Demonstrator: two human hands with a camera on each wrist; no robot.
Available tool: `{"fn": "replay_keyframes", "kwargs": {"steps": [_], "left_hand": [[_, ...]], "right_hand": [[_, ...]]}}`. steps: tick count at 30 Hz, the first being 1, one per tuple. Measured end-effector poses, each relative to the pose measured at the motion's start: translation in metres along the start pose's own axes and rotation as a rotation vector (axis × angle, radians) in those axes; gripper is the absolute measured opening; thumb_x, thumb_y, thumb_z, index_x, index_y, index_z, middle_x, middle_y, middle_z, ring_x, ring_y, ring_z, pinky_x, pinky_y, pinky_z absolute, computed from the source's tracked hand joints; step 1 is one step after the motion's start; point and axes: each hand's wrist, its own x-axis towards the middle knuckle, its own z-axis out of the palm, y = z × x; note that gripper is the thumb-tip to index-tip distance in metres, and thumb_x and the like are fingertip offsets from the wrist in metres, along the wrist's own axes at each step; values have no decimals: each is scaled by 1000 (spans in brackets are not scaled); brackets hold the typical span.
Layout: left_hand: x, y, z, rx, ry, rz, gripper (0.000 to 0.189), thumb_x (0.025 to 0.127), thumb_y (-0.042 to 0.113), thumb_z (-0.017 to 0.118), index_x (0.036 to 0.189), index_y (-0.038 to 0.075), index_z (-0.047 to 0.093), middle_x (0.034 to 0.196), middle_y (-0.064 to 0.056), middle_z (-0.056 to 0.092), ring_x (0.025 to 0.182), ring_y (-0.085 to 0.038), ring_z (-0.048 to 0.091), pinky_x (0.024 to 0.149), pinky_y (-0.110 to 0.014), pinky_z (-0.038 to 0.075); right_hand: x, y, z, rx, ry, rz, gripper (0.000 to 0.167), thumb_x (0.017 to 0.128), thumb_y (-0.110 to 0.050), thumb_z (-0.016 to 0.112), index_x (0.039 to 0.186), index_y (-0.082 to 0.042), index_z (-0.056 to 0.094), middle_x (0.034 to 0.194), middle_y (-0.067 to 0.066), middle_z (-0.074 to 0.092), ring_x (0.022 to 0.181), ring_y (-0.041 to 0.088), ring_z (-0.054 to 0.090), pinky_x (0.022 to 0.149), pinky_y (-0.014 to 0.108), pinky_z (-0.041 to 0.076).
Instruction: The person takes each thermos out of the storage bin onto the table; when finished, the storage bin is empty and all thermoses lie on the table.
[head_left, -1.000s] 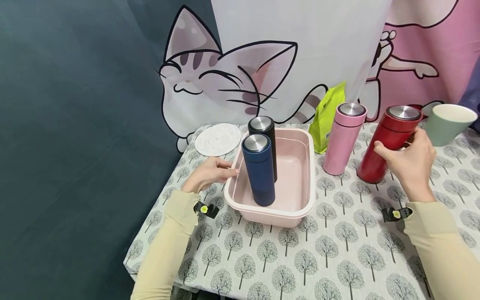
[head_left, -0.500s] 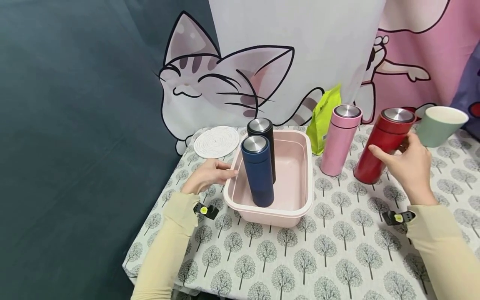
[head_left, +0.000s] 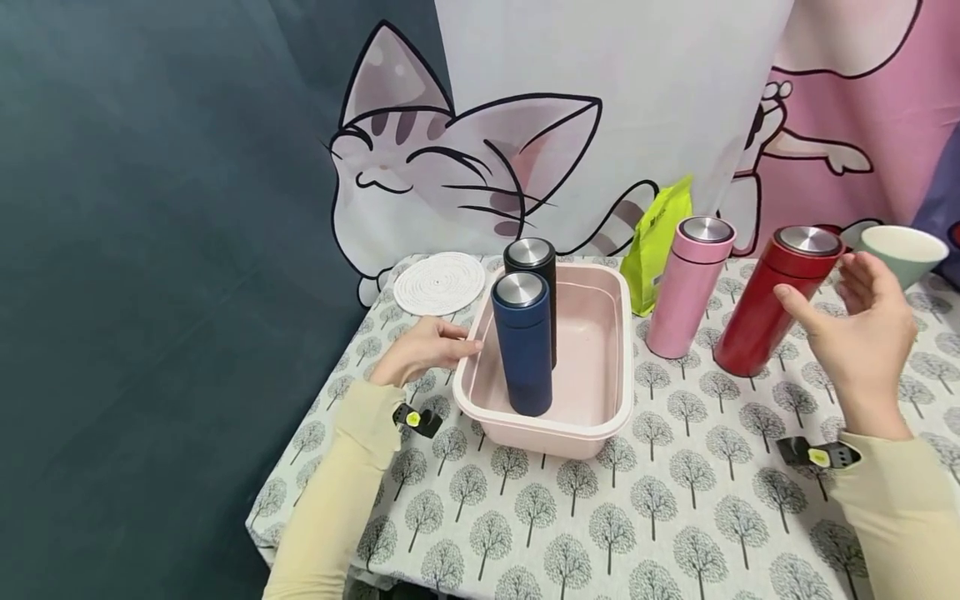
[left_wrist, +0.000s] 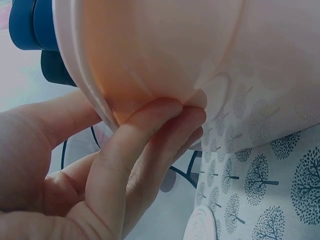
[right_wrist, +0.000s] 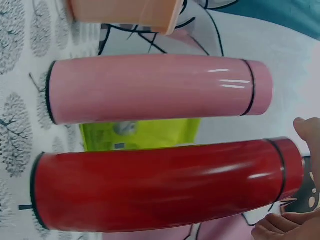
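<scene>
My left hand (head_left: 431,346) holds the left rim of a pale pink plastic tub (head_left: 617,400). In the left wrist view its thumb goes over the rim while the curled fingers (left_wrist: 150,125) press the outer wall. Upright inside the tub stand a navy thermos bottle (head_left: 522,358) and, behind it, a black thermos bottle (head_left: 542,265), both with steel-topped lids. Beside a red thermos bottle (head_left: 765,308) my right hand (head_left: 866,333) is spread, thumb and fingers apart around its upper right side and holding nothing. A pink thermos bottle (head_left: 686,292) stands left of the red one.
Behind the pink bottle leans a lime-green pouch (head_left: 652,246). A pale green cup (head_left: 903,250) is at the far right, behind my right hand. A round white woven mat (head_left: 438,283) lies at the back left of the tree-print tablecloth (head_left: 525,533).
My right hand has let go of the red thermos bottle and drawn back to the right, its fingers opening. The red bottle stays standing. My left hand keeps its hold on the tub.
</scene>
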Motion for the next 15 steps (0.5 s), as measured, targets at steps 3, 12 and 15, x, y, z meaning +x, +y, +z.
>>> {"fn": "replay_keyframes", "kwargs": {"steps": [3,12,15], "left_hand": [[0,1,0,-1,4,-10,40,93,10,66,127,-9,58,123,-28,63,102,-29,70,90,-38,59],[0,1,0,-15,26,-24,38,91,9,68,124,-8,61,118,-26,66,95,-25,71,89,-37,60],[1,0,1,-9,32,-26,37,91,9,68,123,-8,62,118,-25,67,93,-23,72,88,-37,60]], "right_hand": [[-2,-7,-3,73,11,9,78,73,-8,84,142,-20,48,137,-6,55,126,2,50,110,11,36],[-9,-20,-5,176,11,12,76,72,2,82,138,-16,52,132,-5,58,125,5,52,107,8,38],[-13,-23,-5,198,20,-12,75,70,4,83,137,-14,53,130,-4,60,123,6,53,106,9,40]]}}
